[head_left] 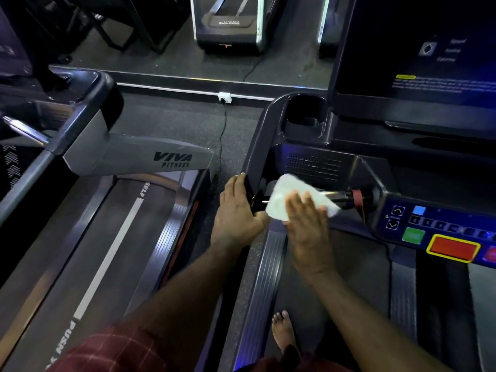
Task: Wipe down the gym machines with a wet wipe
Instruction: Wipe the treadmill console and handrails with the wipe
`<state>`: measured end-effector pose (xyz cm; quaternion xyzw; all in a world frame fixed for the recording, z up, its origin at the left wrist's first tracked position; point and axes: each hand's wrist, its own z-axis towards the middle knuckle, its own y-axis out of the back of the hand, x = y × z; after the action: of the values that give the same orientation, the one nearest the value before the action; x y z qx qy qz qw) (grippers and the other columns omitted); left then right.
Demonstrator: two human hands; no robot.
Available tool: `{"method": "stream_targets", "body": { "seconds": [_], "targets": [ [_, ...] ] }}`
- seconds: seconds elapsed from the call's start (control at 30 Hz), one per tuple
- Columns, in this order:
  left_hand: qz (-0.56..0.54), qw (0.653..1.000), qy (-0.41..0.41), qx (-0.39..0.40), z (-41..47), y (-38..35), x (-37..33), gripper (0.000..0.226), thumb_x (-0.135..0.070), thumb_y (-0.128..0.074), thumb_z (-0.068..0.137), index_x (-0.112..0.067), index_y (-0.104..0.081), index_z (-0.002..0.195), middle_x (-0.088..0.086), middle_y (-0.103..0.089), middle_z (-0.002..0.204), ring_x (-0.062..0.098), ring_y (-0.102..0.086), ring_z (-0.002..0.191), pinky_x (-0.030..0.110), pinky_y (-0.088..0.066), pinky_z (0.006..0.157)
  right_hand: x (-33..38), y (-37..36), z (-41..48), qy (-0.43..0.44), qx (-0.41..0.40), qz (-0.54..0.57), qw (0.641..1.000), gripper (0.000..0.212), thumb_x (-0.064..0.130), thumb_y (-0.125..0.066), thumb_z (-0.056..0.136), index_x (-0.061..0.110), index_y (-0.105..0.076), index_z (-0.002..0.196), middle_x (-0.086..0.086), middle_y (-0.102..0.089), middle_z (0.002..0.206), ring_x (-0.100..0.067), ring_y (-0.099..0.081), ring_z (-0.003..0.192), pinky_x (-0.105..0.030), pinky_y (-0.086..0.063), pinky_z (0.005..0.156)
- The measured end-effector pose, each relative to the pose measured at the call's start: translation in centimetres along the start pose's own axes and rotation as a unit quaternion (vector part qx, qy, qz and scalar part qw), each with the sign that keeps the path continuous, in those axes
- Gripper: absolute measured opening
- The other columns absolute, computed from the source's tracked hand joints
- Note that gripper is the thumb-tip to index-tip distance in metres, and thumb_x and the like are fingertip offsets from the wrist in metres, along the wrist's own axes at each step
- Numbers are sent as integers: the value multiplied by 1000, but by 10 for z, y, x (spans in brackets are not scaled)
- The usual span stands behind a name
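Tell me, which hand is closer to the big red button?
Right. The right hand, pressing the wipe, lies left of the red button; the left hand grips the side rail, farther away.

The wet wipe (298,197) is white against the black handrail (257,146) and a chrome grip bar (338,196) banded in red, while the dark-blue console (442,212) carries a green button (413,235), a red button (453,249) edged in yellow and a light-blue square (418,210). The neighbouring treadmill (128,154) is grey with black VIVA FITNESS lettering and a white stripe (107,253) down its dark belt. The shorts (112,350) are dark red checked with pale lines, and the floor (236,135) is speckled dark grey.
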<state>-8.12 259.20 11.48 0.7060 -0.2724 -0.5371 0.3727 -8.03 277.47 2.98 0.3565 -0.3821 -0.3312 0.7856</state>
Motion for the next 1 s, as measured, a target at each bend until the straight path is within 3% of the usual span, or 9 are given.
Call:
{"method": "stream_targets", "body": {
  "seconds": [0.17, 0.3, 0.37, 0.47, 0.53, 0.6, 0.73, 0.9, 1.0],
  "targets": [
    [-66, 998, 2, -18, -3, 1, 4, 84, -34, -37, 87, -11, -22, 166, 10, -22, 171, 19, -18, 155, 28, -12, 122, -18, -7, 1, 135, 49, -30, 989, 50, 20, -42, 108, 16, -43, 158, -3, -36, 166, -20, -26, 157, -44, -15, 128],
    [-62, 998, 0, -8, -2, 2, 2, 82, -34, -35, 90, -11, -18, 167, 9, -19, 172, 18, -16, 155, 25, -11, 118, -8, 0, -36, -100, -30, 194, 975, 48, 27, -36, 112, 7, -44, 155, -13, -40, 163, -25, -29, 156, -42, -21, 128],
    [-60, 998, -1, -4, -1, 1, 3, 82, -34, -35, 90, -11, -17, 167, 9, -20, 172, 18, -18, 155, 27, -14, 119, 18, -1, -40, -349, -128, 344, 862, 53, 36, -39, 110, 2, -54, 148, -19, -51, 154, -30, -44, 148, -44, -33, 124],
    [-55, 998, 1, -1, 0, 1, 3, 82, -34, -36, 90, -11, -18, 166, 9, -22, 171, 19, -21, 153, 29, -18, 118, 40, 10, -3, -628, -274, 525, 506, 36, 43, -43, 110, 17, -68, 116, -9, -72, 123, -23, -67, 116, -44, -51, 109],
    [-52, 999, 4, -3, -1, 1, 3, 82, -34, -37, 89, -12, -19, 166, 7, -24, 169, 19, -25, 151, 31, -21, 117, 30, 20, 28, -625, -265, 641, 359, 38, 41, -39, 111, 18, -69, 110, -5, -75, 114, -23, -68, 111, -36, -56, 96],
    [-53, 999, 8, -4, -1, 2, 1, 82, -35, -38, 89, -14, -19, 166, 5, -25, 168, 18, -27, 149, 36, -26, 117, 16, 28, 58, -543, -250, 747, 290, 48, 37, -31, 109, 14, -68, 129, -8, -75, 121, -25, -68, 115, -36, -57, 92],
    [-50, 999, 10, 0, -1, 3, -1, 83, -36, -38, 89, -13, -18, 166, 7, -26, 168, 19, -27, 150, 40, -28, 121, 25, 21, 86, -518, -233, 779, 267, 56, 34, -31, 105, 9, -58, 147, -15, -65, 141, -28, -64, 129, -40, -44, 116],
    [-66, 998, 11, -8, -2, 2, -3, 81, -35, -37, 88, -13, -22, 165, 7, -30, 166, 18, -29, 147, 35, -27, 116, 71, 12, 83, -563, -124, 789, 214, 52, 39, -30, 106, 10, -72, 116, -15, -78, 105, -32, -73, 98, -43, -52, 96],
    [-69, 998, 5, -9, -3, 3, -3, 81, -38, -35, 88, -14, -22, 165, 6, -30, 166, 16, -28, 147, 36, -28, 117, 58, 23, 87, -579, -114, 781, 206, 55, 34, -27, 104, 8, -71, 124, -18, -75, 119, -36, -66, 120, -49, -45, 110]
  ]
}}
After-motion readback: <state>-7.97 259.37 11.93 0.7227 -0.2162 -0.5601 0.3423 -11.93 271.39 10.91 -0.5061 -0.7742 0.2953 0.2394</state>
